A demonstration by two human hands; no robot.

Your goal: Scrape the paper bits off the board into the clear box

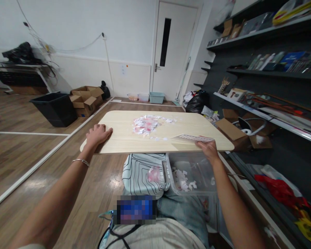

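In the head view, the right hand partly hides the striped strip, its fingers pinching the right end; the blurred left tip points toward paper scraps. The left hand, thumb spread, rests on the tabletop.

We face a white door just past twelve o'clock, dark shelves at two, brown plank flooring at eight.

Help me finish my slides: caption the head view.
Left hand resting on a pale board, right hand holding a flat striped piece, with white and pink scraps heaped between them.
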